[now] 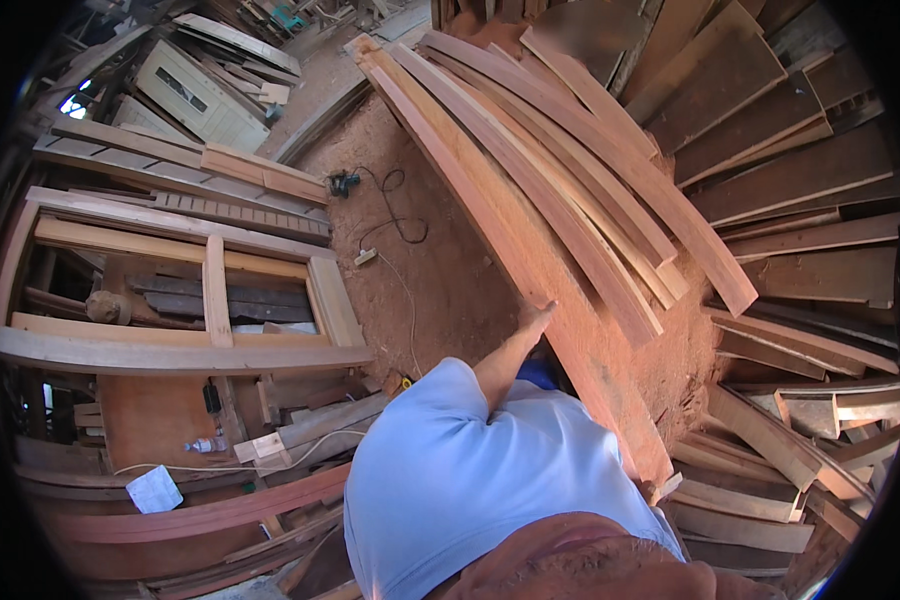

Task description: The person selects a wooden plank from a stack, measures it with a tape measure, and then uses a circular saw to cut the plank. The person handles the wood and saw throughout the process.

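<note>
A long, broad reddish-brown plank [570, 335] runs from the far middle down to the right side of my body. My left hand [536, 314] grips its left edge, with the thumb over the top and the other fingers hidden below. Near the plank's close end, beside my blue sleeve, a small part of what seems to be my right hand [656, 491] shows; its fingers cannot be made out. Several narrower boards [610, 270] lie lengthwise along the right of the plank.
A wooden frame [215, 290] with a crossbar stands at left. On the sawdust-covered floor [440, 290] lie a dark power tool [344, 184], its cable and a white socket block [366, 256]. Stacked boards [820, 270] line the right. A paper sheet [154, 489] lies lower left.
</note>
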A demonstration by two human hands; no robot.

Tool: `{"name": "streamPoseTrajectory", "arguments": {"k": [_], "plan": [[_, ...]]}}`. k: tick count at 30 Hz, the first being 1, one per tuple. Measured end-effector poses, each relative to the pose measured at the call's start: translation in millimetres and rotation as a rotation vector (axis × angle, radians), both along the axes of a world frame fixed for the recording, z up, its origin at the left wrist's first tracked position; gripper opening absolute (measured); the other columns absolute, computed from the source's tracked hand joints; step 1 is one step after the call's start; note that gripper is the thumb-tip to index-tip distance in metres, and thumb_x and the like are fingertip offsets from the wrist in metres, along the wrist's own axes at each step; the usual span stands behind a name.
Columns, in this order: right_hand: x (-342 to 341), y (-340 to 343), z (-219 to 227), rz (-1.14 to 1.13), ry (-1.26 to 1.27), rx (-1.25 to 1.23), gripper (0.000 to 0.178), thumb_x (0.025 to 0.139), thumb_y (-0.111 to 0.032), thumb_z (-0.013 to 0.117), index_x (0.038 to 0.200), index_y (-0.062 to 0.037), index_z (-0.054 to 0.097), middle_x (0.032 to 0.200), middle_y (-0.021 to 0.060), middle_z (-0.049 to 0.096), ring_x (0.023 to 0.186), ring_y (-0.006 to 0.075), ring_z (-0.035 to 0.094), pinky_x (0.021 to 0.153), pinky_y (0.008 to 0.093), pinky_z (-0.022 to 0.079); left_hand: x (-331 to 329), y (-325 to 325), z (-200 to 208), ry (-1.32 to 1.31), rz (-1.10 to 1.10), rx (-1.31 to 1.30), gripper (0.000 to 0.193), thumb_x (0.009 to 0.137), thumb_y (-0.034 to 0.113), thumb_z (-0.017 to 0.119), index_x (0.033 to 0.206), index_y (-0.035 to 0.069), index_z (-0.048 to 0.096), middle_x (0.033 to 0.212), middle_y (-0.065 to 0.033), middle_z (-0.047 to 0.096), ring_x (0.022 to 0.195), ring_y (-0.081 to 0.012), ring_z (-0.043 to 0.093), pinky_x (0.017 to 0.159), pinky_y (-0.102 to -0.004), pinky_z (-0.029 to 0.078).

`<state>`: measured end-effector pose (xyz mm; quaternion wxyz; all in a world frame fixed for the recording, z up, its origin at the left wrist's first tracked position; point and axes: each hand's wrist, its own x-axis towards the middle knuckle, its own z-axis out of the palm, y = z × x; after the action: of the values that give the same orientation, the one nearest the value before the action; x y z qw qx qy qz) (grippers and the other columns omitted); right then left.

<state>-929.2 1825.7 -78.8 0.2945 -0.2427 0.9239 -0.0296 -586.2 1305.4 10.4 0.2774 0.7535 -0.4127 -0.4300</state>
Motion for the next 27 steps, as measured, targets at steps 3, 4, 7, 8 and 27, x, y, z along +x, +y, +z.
{"name": "streamPoseTrajectory", "arguments": {"k": [3, 4, 7, 8, 27], "plan": [[-1.0, -2.0, -2.8, 0.004, 0.027, 0.025, 0.026, 0.095, -0.03, 0.065, 0.09, -0.0048, 0.067, 0.083, 0.0132, 0.066, 0.077, 0.0279, 0.064, 0.063, 0.0425, 0.053, -12.1, -7.6, 17.3, -0.107, -0.082, 0.11, 0.104, 0.086, 0.03, 0.085, 0.148, -0.014, 0.014, 0.145, -0.038, 0.046, 0.135, -0.0418, 0.053, 0.112, -0.0434, 0.047], [-0.1, -7.2, -5.4, 0.027, 0.023, 0.031, 0.025, 0.095, -0.03, 0.066, 0.09, -0.005, 0.068, 0.084, 0.0138, 0.068, 0.078, 0.0289, 0.066, 0.063, 0.043, 0.054, -4.6, -9.9, 9.4, -0.127, -0.062, 0.142, 0.108, 0.085, 0.03, 0.085, 0.147, -0.016, 0.009, 0.138, -0.0384, 0.049, 0.13, -0.0412, 0.057, 0.109, -0.042, 0.048], [2.9, -10.5, -10.8, 0.084, 0.03, 0.073, 0.024, 0.095, -0.029, 0.066, 0.09, -0.0055, 0.07, 0.087, 0.0157, 0.072, 0.082, 0.0319, 0.071, 0.066, 0.0444, 0.056, -2.4, -9.3, -16.3, -0.071, 0.015, 0.094, 0.094, 0.087, 0.023, 0.08, 0.14, -0.017, 0.014, 0.124, -0.032, 0.057, 0.12, -0.0372, 0.061, 0.106, -0.0418, 0.048], [4.8, 0.3, -22.1, 0.098, 0.036, 0.089, 0.024, 0.095, -0.029, 0.066, 0.09, -0.0057, 0.07, 0.088, 0.0163, 0.073, 0.083, 0.0329, 0.072, 0.067, 0.0449, 0.057, -3.5, -12.3, -15.0, -0.049, 0.038, 0.117, 0.088, 0.088, 0.02, 0.078, 0.137, -0.018, 0.016, 0.116, -0.0288, 0.061, 0.116, -0.035, 0.063, 0.104, -0.0415, 0.049], [130.6, -246.9, 24.7, 0.071, -0.019, 0.185, 0.033, 0.092, -0.032, 0.07, 0.105, -0.0015, 0.068, 0.103, 0.022, 0.073, 0.099, 0.0378, 0.072, 0.081, 0.0478, 0.057, 129.2, -263.9, -20.2, 0.107, 0.036, -0.064, 0.103, 0.088, 0.013, 0.074, 0.147, -0.024, -0.003, 0.093, -0.0106, 0.063, 0.084, -0.0166, 0.064, 0.08, -0.0317, 0.055]]}}
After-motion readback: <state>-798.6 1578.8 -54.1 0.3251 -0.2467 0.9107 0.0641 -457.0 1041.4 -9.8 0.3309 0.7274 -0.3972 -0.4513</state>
